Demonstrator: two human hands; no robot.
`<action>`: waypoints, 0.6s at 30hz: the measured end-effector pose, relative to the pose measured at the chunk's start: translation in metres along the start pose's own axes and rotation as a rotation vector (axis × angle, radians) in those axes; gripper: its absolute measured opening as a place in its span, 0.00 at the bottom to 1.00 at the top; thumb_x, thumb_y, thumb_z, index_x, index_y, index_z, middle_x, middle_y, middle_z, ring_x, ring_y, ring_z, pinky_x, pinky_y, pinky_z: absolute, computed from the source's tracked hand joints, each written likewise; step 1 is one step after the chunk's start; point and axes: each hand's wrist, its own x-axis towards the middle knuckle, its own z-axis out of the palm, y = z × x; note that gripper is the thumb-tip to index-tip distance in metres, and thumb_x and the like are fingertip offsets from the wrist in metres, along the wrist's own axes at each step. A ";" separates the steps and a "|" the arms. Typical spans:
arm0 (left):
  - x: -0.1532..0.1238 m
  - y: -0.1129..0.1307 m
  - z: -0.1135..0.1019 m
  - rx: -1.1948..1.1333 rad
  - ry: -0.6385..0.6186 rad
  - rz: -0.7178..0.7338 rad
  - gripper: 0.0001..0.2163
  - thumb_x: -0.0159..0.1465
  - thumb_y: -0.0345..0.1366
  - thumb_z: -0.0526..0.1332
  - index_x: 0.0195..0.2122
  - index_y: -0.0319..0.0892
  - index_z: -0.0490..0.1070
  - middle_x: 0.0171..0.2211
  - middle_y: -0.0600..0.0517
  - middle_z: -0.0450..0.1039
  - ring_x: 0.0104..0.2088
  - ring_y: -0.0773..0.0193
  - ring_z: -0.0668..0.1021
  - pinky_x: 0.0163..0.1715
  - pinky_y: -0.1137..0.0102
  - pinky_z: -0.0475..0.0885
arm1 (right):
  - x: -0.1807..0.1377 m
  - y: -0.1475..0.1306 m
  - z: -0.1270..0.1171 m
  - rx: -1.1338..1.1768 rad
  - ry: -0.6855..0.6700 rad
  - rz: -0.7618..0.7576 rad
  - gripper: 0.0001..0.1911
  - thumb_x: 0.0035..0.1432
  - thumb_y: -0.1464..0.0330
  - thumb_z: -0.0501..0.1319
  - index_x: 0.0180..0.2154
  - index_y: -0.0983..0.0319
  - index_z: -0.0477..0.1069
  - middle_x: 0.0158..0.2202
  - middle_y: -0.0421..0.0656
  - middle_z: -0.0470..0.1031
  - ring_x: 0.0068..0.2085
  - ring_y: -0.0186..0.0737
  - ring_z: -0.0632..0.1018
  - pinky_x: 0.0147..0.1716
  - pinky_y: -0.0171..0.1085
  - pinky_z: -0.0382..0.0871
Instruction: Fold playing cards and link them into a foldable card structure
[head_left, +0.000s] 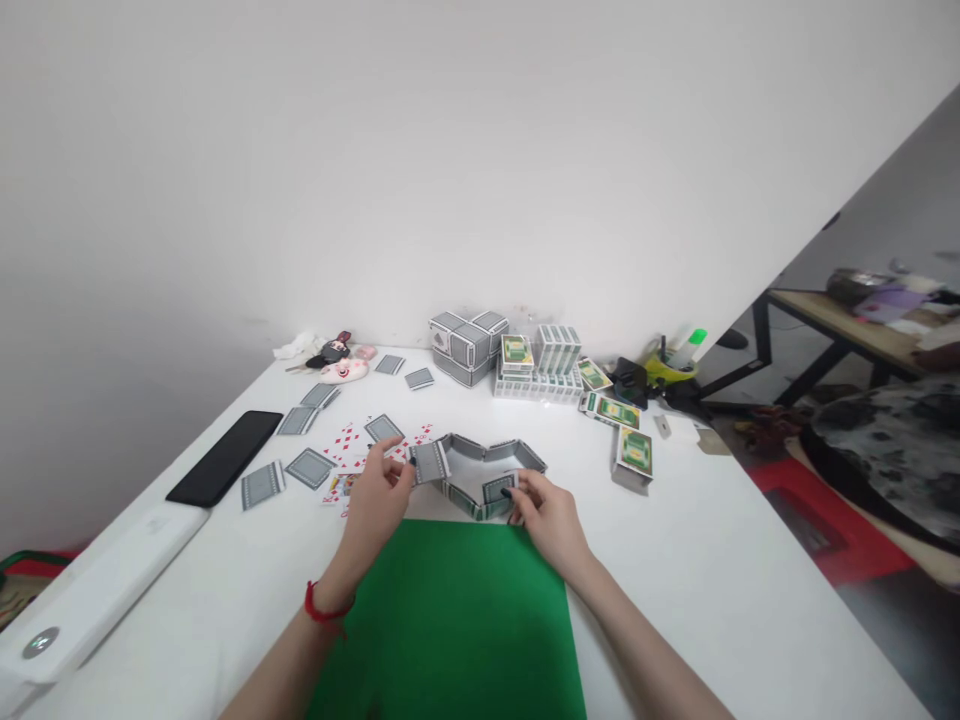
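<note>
A ring of folded playing cards (459,499) stands on the white table just beyond the green sheet (465,620). Between its thumb and fingers my left hand (381,490) pinches a folded playing card (429,463) at the ring's left side. My right hand (551,515) grips the near right part of the ring, its thumb on a grey-backed card (499,488). Left of my left hand, loose cards lie face down and face up, among them a grey-backed card (384,430).
A heart-shaped card box (466,345) stands by the wall. Stacked card packs (536,385) are beside it, and an opened pack (634,455) lies nearer. At the left are a black phone (225,458) and a white bar-shaped device (105,590). A yellow holder (670,372) sits back right.
</note>
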 end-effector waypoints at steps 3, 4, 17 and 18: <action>-0.018 0.003 0.002 0.252 0.330 0.271 0.14 0.57 0.36 0.55 0.44 0.39 0.64 0.27 0.52 0.67 0.28 0.63 0.73 0.29 0.68 0.69 | 0.002 -0.002 -0.003 -0.030 -0.041 0.005 0.11 0.57 0.65 0.52 0.36 0.61 0.70 0.18 0.37 0.71 0.20 0.37 0.74 0.27 0.35 0.68; -0.026 0.006 0.005 0.287 0.386 0.423 0.10 0.58 0.34 0.55 0.41 0.39 0.66 0.27 0.51 0.68 0.29 0.63 0.72 0.30 0.68 0.68 | 0.004 -0.002 -0.004 -0.047 -0.053 0.006 0.11 0.57 0.65 0.51 0.35 0.61 0.70 0.17 0.37 0.70 0.20 0.37 0.74 0.27 0.35 0.68; -0.057 0.021 0.060 0.580 0.072 0.918 0.12 0.63 0.32 0.54 0.46 0.44 0.70 0.49 0.47 0.71 0.47 0.55 0.72 0.45 0.60 0.62 | 0.014 -0.001 -0.005 -0.063 -0.127 -0.008 0.16 0.57 0.66 0.51 0.44 0.61 0.72 0.22 0.41 0.75 0.21 0.38 0.75 0.25 0.35 0.70; -0.057 0.019 0.062 0.572 0.073 0.929 0.11 0.63 0.31 0.54 0.46 0.43 0.70 0.48 0.47 0.72 0.49 0.55 0.71 0.47 0.60 0.61 | 0.015 -0.001 -0.005 -0.073 -0.123 -0.003 0.18 0.57 0.66 0.51 0.47 0.61 0.71 0.23 0.41 0.76 0.22 0.38 0.75 0.25 0.35 0.71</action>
